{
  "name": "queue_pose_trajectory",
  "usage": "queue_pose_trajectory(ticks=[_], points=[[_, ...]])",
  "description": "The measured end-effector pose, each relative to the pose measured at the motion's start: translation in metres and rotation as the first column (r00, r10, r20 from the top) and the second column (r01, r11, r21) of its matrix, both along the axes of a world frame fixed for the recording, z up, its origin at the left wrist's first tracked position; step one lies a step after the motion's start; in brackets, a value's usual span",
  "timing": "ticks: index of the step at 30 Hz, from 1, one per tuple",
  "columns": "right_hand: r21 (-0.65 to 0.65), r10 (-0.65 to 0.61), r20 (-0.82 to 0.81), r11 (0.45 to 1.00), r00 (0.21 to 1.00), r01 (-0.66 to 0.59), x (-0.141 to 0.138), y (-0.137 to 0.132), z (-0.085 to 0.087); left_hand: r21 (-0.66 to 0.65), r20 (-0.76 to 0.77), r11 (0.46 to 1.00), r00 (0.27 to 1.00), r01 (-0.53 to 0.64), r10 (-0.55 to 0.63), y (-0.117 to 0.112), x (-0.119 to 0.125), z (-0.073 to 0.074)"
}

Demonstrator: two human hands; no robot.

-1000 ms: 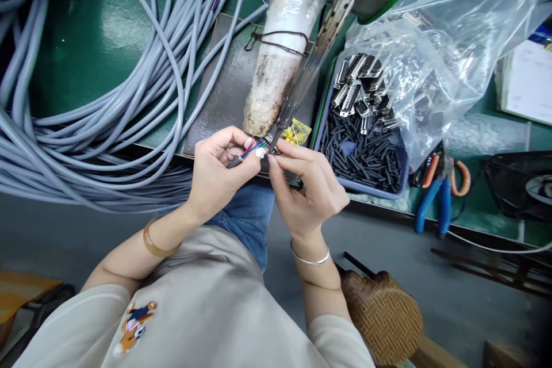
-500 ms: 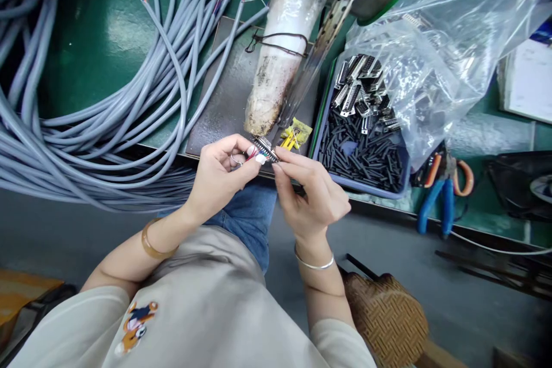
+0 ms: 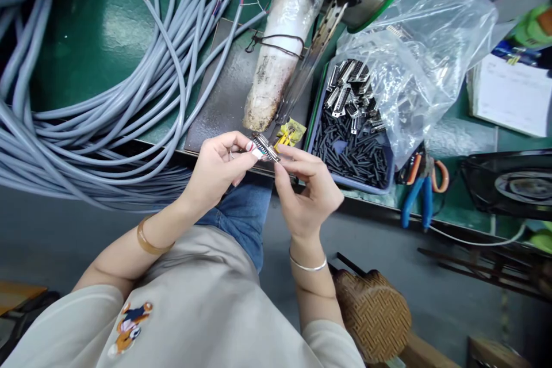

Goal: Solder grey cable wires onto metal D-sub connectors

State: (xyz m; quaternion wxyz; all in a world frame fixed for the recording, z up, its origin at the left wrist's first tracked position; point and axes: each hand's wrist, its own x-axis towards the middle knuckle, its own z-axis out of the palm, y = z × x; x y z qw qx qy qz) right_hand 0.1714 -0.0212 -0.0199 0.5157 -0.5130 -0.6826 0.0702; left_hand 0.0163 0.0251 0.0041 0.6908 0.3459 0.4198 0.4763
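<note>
Near the table's front edge, my two hands meet at a small metal-and-black multi-pin connector. My left hand is closed, thumb and forefinger pinching thin coloured wires against the connector's left side. Fingertips hide most of the wires. The thumb and fingers of my right hand grip the connector's right end. Just beyond it hang the blackened tip of a white plastic-wrapped tube and a metal soldering-iron-like rod. A yellow packet lies right behind my right fingers.
Grey cables with stripped ends spread over the left side. At right stands a blue tray of connectors and short black sleeves, partly under a clear plastic bag. Pliers rest at the edge; a wicker-patterned stool stands below.
The view has shifted slightly, showing more of the right side. The connector is turned a little, its row of pins showing more clearly; both hands keep their grip.
</note>
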Motion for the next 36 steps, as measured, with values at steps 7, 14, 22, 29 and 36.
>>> queue_pose_trajectory(ticks=[7, 14, 22, 29, 36], points=[[0.033, -0.002, 0.003, 0.999, 1.0, 0.002, -0.005, 0.014, 0.001, 0.032, -0.012, 0.998, 0.998, -0.055, 0.055, 0.005, 0.006, -0.002], [0.073, 0.003, 0.076, 0.997, 0.997, -0.009, -0.004, 0.013, 0.011, 0.022, -0.031, 0.999, 0.998, -0.05, 0.05, 0.006, 0.004, 0.003], [0.081, 0.019, 0.124, 0.996, 0.992, -0.029, -0.003, 0.005, 0.005, 0.026, -0.121, 0.999, 0.993, 0.018, -0.015, 0.003, -0.001, -0.001], [-0.193, 0.048, -0.001, 0.98, 0.999, -0.047, 0.009, 0.0, 0.017, 0.182, -0.304, 0.959, 0.94, 0.217, -0.155, -0.015, -0.005, -0.002], [-0.145, 0.125, 0.018, 0.982, 0.992, -0.121, 0.007, -0.008, 0.026, 0.148, -0.056, 0.952, 0.963, 0.268, -0.263, -0.017, -0.016, -0.008]])
